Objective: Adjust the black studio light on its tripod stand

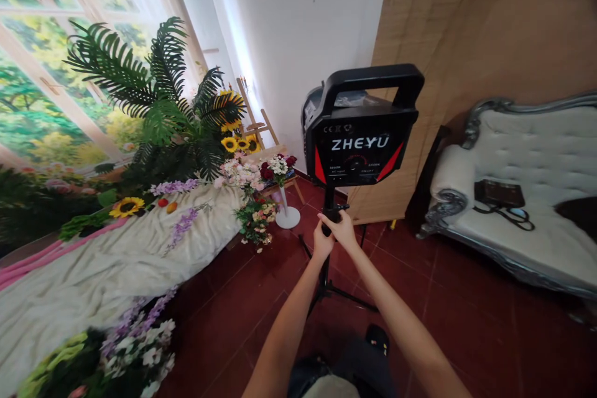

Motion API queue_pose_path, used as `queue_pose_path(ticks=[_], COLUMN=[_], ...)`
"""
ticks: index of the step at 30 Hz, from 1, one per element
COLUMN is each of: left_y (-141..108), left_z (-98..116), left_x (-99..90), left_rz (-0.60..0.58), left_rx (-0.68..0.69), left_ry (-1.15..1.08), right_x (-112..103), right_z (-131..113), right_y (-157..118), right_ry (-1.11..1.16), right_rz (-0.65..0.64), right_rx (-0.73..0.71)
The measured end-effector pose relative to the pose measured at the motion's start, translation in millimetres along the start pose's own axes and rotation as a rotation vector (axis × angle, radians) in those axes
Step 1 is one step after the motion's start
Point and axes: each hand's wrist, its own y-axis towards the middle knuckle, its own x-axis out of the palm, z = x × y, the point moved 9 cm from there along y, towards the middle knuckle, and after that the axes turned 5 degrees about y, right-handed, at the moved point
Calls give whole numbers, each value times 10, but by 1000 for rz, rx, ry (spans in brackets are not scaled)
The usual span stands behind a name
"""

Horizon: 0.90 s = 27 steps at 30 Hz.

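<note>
Straight ahead stands a black studio light marked ZHEYU, with red side stripes and a carrying handle on top. It is mounted on a black light stand, whose legs spread over the floor. Just under the light, my left hand is wrapped round the stand's pole. My right hand grips the same pole close to a knob, slightly higher and touching the left. Parts of both hands' fingers are hidden behind the pole and each other.
On the left, a cream cloth carries artificial flowers and fruit beneath a palm plant. A white flower stand and a wooden easel are behind. At right, a tufted sofa holds a brown bag. Dark red tiles cover the floor.
</note>
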Motion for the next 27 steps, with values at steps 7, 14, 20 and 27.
queue_pose_path(ticks=[7, 14, 20, 27], left_y=[-10, -23, -37, -52], left_z=[78, 111, 124, 90], left_x=[27, 11, 15, 55], left_rz=[-32, 19, 30, -5], left_rx=[114, 40, -11, -6], left_ry=[98, 116, 93, 53], right_x=[-395, -543, -468, -510], right_z=[36, 28, 114, 289], right_y=[-390, -882, -797, -582], right_ry=[-117, -395, -362, -202], right_rz=[-51, -209, -227, -80], right_rx=[-145, -343, -289, -92])
